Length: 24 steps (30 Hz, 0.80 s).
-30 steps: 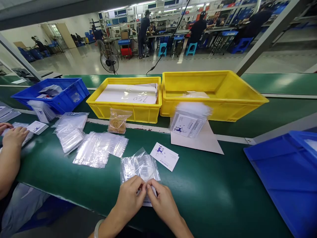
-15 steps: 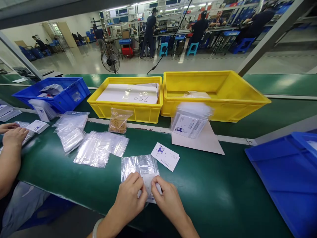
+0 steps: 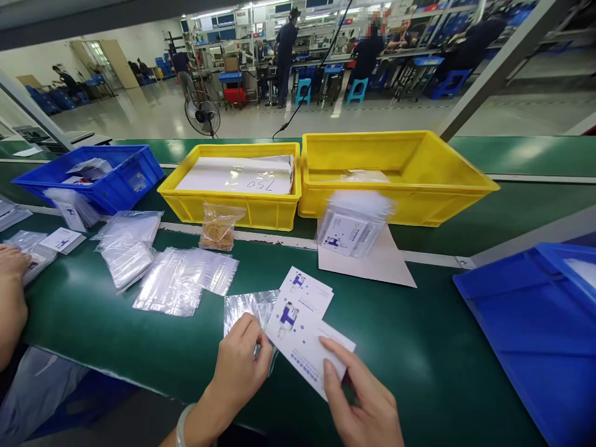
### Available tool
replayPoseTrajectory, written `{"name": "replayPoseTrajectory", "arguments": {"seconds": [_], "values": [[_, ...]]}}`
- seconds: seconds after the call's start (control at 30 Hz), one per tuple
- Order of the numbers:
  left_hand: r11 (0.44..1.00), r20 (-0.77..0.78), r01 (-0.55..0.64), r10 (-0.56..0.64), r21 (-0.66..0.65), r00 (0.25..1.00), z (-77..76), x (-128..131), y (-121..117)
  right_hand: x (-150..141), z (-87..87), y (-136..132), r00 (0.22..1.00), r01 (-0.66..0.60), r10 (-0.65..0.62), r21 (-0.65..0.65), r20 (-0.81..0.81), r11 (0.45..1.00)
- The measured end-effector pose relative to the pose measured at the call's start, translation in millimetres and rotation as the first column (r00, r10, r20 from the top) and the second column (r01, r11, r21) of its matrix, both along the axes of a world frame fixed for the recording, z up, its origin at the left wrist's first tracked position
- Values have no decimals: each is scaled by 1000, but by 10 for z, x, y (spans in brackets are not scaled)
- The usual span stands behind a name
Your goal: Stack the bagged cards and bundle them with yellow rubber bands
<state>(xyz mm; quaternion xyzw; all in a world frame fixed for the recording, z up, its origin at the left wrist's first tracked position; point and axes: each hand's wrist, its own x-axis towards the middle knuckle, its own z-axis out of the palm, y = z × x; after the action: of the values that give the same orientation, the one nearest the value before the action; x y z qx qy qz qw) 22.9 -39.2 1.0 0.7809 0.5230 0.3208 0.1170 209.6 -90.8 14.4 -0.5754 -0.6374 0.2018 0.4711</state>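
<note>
My left hand [image 3: 243,363] pinches the near edge of a clear zip bag [image 3: 246,308] that lies on the green table. Between the thumb and fingers of my right hand [image 3: 361,391] is a white printed card [image 3: 302,347] with a purple picture and small text. It is tilted over the table, with its left corner close to my left fingers and partly over the bag. Just behind it another printed card [image 3: 313,292] rests on the table, partly covered by the held one.
Loose clear bags [image 3: 174,282] lie to the left, near a bag of rubber bands [image 3: 217,233]. Two yellow bins [image 3: 228,211] stand behind; filled bags [image 3: 351,230] lean on the right one. Blue bins [image 3: 507,310] flank both sides. A co-worker's hand [image 3: 13,264] is at far left.
My right hand has left the bag and now holds a printed card, raised to the right. My left hand stays on the bag. The co-worker's hands have shifted left.
</note>
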Motion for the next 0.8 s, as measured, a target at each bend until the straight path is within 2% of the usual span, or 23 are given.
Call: {"name": "replayPoseTrajectory", "arguments": {"seconds": [0.1, 0.23, 0.33, 0.43, 0.53, 0.63, 0.73, 0.8], "values": [[999, 25, 25, -26, 23, 999, -19, 51, -15, -113, -20, -15, 990, -140, 140, -33, -5, 990], [997, 76, 49, -53, 56, 996, -2, 73, -14, -218, -25, -4, 974, -173, 124, -264, -191, 949], [994, 201, 105, -96, -35, 975, 70, 61, -12, -219, 19, 32, 954, -263, 193, -329, -231, 907], [981, 353, 135, -79, -137, 932, 175, 18, -5, -185, 44, 45, 925, -356, 313, -208, -214, 911], [968, 496, 124, 2, -220, 868, 283, -31, 3, -185, 15, 25, 960, -248, 239, -42, -143, 968], [940, 639, 173, 58, -292, 767, 372, -40, -5, -266, -48, 42, 979, -205, 205, 41, 11, 978], [893, 726, 305, 34, -330, 687, 413, -24, -21, -378, -120, 125, 965, -258, 244, 174, 98, 950], [885, 704, 342, -23, -315, 710, 403, -40, -18, -406, -148, 183, 973, -225, 229, 217, 5, 950]]}}
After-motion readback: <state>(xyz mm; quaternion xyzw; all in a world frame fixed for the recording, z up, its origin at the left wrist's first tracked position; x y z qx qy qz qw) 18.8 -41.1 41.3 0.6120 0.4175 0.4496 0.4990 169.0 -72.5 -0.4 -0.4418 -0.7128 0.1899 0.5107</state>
